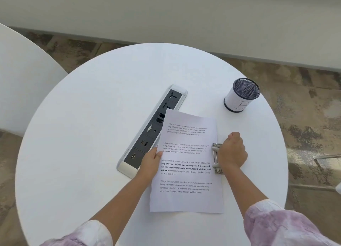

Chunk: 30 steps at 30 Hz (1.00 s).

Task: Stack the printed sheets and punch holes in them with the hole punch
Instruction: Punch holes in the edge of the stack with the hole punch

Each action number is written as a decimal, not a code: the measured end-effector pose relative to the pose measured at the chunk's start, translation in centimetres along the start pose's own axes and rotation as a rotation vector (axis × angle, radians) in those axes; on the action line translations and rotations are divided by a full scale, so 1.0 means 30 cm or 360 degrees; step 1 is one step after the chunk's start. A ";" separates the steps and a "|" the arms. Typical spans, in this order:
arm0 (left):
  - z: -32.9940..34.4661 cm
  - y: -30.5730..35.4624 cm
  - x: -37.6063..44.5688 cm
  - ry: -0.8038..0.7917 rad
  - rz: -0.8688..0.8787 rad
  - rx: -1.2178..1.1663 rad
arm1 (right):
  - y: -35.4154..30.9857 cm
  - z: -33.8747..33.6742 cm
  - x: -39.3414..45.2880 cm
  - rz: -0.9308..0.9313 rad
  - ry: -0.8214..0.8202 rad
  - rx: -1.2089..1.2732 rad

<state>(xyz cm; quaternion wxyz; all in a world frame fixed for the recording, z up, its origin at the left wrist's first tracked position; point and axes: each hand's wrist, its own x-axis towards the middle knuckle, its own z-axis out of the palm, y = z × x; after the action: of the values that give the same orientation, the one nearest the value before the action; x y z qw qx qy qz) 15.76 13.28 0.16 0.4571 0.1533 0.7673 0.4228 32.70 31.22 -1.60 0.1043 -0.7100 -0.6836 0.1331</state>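
Note:
Printed sheets [186, 197] lie stacked on the round white table [83, 135], text facing up. My left hand [151, 161] grips their left edge, thumb on top. A metal hole punch [216, 158] sits at the stack's right edge, with the paper slid into it. My right hand [232, 151] is closed as a fist on top of the punch and covers most of it; only its silver hinges and bars show.
A power and data socket strip [147, 133] is set into the table, partly under the sheets' left side. A mesh pen cup [241, 95] marked with a letter stands at the back right. Another white table [22, 76] is at left.

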 end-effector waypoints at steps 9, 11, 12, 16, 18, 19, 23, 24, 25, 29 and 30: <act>-0.001 0.000 0.003 -0.0008 -0.0020 -0.0036 | -0.003 0.008 0.023 0.0040 0.0024 -0.0007; 0.000 0.001 0.003 -0.0006 -0.0021 -0.0024 | -0.001 0.010 0.022 0.0033 0.0027 -0.0007; 0.000 0.002 0.003 0.0001 -0.0015 -0.0022 | -0.002 0.010 0.021 0.0024 0.0040 -0.0001; 0.002 -0.005 0.002 0.0014 -0.0014 -0.0033 | -0.002 0.003 0.017 0.0107 0.0039 0.0050; 0.003 -0.003 0.001 0.0018 -0.0020 -0.0036 | -0.003 -0.004 0.022 0.0154 -0.0010 0.0101; 0.003 0.000 0.000 0.0021 -0.0023 -0.0039 | -0.006 -0.012 0.026 0.0182 -0.0049 0.0127; 0.004 0.014 0.002 0.0013 -0.0022 -0.0049 | -0.024 -0.054 0.040 0.0304 -0.0317 0.0221; 0.005 0.014 0.005 0.0010 -0.0022 -0.0050 | -0.024 -0.063 0.044 0.0302 -0.0375 0.0242; 0.005 0.014 0.004 0.0009 -0.0021 -0.0052 | -0.019 -0.074 0.046 0.0296 -0.0434 0.0291; 0.004 0.019 0.002 0.0008 -0.0019 -0.0061 | 0.027 -0.124 0.035 0.0220 -0.0741 0.0594; 0.003 0.021 0.004 0.0005 -0.0023 -0.0059 | 0.040 -0.137 0.019 0.0182 -0.0800 0.0593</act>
<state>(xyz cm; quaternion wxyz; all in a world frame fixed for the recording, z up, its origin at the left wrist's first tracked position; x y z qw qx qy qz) 15.67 13.76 0.56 0.4616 0.1387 0.7612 0.4340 35.20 31.87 1.85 0.0527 -0.6609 -0.6108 0.4328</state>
